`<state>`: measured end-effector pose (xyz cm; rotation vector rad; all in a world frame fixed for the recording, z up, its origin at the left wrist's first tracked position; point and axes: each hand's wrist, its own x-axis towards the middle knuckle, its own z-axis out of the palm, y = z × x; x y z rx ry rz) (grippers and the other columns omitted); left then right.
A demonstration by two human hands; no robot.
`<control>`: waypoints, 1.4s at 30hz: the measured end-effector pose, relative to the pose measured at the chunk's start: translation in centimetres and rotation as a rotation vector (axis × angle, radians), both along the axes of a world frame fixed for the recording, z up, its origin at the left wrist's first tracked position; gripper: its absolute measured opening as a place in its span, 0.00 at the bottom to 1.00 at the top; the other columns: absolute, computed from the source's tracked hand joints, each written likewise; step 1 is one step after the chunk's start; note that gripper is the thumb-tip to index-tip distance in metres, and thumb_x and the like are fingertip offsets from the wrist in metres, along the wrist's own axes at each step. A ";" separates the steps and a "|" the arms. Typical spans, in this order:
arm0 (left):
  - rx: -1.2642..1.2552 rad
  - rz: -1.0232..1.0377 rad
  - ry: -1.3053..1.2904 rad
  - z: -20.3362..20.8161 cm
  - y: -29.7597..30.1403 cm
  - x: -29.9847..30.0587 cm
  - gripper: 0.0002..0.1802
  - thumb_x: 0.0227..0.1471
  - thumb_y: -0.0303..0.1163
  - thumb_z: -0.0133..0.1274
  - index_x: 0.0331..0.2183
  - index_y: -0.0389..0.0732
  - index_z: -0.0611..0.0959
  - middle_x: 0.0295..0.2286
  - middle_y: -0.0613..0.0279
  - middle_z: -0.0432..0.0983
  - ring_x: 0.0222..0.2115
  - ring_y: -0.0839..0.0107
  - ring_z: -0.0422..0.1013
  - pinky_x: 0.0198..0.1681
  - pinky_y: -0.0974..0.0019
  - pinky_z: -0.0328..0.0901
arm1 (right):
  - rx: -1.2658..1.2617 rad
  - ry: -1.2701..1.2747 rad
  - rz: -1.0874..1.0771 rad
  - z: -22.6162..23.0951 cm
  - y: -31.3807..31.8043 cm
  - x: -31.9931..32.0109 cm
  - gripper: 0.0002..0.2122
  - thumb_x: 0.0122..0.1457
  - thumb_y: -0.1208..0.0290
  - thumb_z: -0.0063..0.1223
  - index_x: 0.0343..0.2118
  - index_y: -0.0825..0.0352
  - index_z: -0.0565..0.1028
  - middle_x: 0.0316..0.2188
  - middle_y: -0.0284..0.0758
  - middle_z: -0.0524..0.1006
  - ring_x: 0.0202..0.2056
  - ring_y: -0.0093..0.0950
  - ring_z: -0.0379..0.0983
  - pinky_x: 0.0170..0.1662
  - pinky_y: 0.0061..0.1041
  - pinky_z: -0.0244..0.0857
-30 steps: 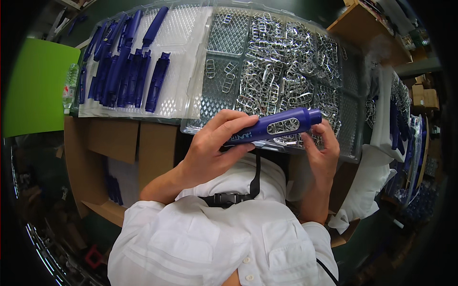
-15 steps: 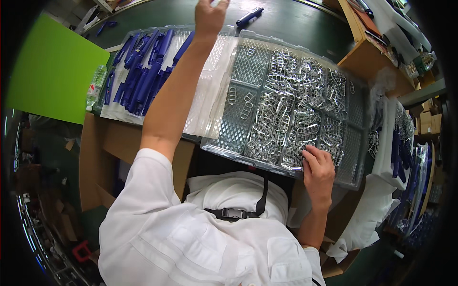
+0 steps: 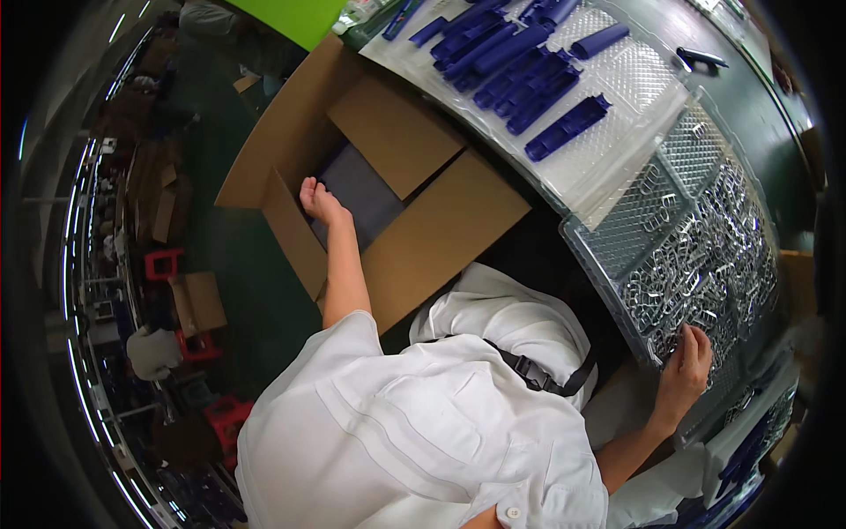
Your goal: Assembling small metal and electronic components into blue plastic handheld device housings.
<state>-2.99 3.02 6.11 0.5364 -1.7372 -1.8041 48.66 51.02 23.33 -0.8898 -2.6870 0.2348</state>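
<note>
To your left, a dark green floor [image 3: 251, 291] spreads past red stools [image 3: 227, 414] toward white strips of light [image 3: 65, 273]; ahead of you show a lime-green panel [image 3: 295, 16] and a dark greenish benchtop [image 3: 736, 93]

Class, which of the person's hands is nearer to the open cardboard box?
Left. The left hand is at the opening of the cardboard box; the right hand is well away, at the metal pieces.

I can read no lettering, label, number or sign, neither on the dark-blue curved plastic pieces [image 3: 567, 129] nor the open brown cardboard box [image 3: 445, 242].
</note>
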 end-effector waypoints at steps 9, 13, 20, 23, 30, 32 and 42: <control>-0.435 0.387 -0.174 -1.5 -7.2 -0.8 0.26 0.64 0.26 0.44 0.62 0.37 0.69 0.60 0.45 0.64 0.58 0.50 0.66 0.62 0.53 0.61 | -0.091 -0.105 -0.046 -0.6 0.1 -2.0 0.07 0.66 0.78 0.53 0.43 0.73 0.77 0.52 0.45 0.76 0.51 0.44 0.76 0.52 0.36 0.71; -0.644 0.484 -0.147 2.1 -14.5 -1.2 0.25 0.62 0.26 0.45 0.60 0.35 0.69 0.60 0.43 0.64 0.59 0.50 0.64 0.63 0.53 0.60 | -0.137 -0.111 -0.039 -0.7 1.1 -1.6 0.06 0.66 0.77 0.54 0.42 0.74 0.77 0.51 0.45 0.76 0.50 0.43 0.76 0.50 0.36 0.71; -1.421 -0.429 -0.691 -6.2 -19.0 -1.8 0.26 0.56 0.33 0.55 0.57 0.44 0.78 0.58 0.54 0.72 0.59 0.53 0.69 0.58 0.52 0.67 | -0.097 0.016 -0.126 -0.6 3.0 -1.7 0.06 0.65 0.76 0.56 0.37 0.75 0.78 0.40 0.44 0.79 0.41 0.38 0.77 0.46 0.33 0.70; -1.680 -0.388 -0.643 -8.4 -21.6 -2.7 0.28 0.54 0.38 0.61 0.56 0.47 0.78 0.53 0.55 0.73 0.53 0.49 0.71 0.55 0.47 0.69 | -0.257 0.115 -0.244 -1.9 4.1 -0.5 0.05 0.65 0.75 0.59 0.38 0.71 0.79 0.33 0.35 0.80 0.35 0.25 0.74 0.41 0.25 0.69; -1.725 -0.486 -0.640 -6.4 -23.5 -2.0 0.29 0.57 0.45 0.61 0.55 0.41 0.79 0.53 0.48 0.74 0.56 0.48 0.69 0.58 0.49 0.65 | -0.457 0.321 -0.450 -1.4 1.3 -2.8 0.14 0.59 0.78 0.66 0.49 0.69 0.80 0.32 0.27 0.79 0.33 0.16 0.74 0.38 0.18 0.69; -1.631 -0.422 -0.438 -5.7 -24.0 -2.1 0.28 0.58 0.42 0.62 0.54 0.34 0.77 0.52 0.41 0.75 0.55 0.47 0.69 0.57 0.50 0.65 | -0.639 0.473 -0.500 -1.0 0.6 -2.4 0.14 0.59 0.78 0.66 0.49 0.69 0.81 0.33 0.25 0.80 0.34 0.14 0.73 0.40 0.16 0.69; -0.100 -0.608 0.089 13.3 2.9 4.7 0.24 0.68 0.41 0.47 0.55 0.32 0.74 0.49 0.51 0.75 0.45 0.61 0.75 0.50 0.59 0.69 | -0.978 0.874 -0.578 2.4 -2.3 -1.9 0.09 0.62 0.75 0.62 0.43 0.71 0.80 0.37 0.34 0.84 0.36 0.23 0.82 0.40 0.19 0.74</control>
